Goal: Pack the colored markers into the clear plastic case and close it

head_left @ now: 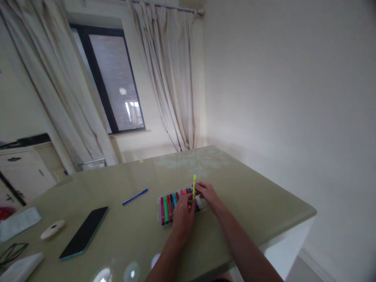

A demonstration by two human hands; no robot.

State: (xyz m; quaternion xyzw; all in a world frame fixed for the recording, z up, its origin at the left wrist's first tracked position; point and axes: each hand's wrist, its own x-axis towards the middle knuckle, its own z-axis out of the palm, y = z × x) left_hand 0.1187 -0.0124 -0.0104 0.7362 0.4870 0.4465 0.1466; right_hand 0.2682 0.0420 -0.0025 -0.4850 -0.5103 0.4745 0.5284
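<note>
A yellow marker (194,183) stands nearly upright between my hands, above a clear plastic case (159,217) of coloured markers. My left hand (183,213) is closed around the marker's lower end and covers part of the case. From the right, my right hand (208,192) pinches the same marker higher up, fingertips together. Pink, green, red, black and blue markers (166,209) lie side by side in the case, caps and barrels showing. The markers under my hands are partly hidden.
A blue pen (135,197) lies left of the case. Farther left are a black phone or tablet (85,232), a white oval object (53,229), a dark cable (12,251) and a white box (25,268). The table's right edge (264,177) runs near the wall.
</note>
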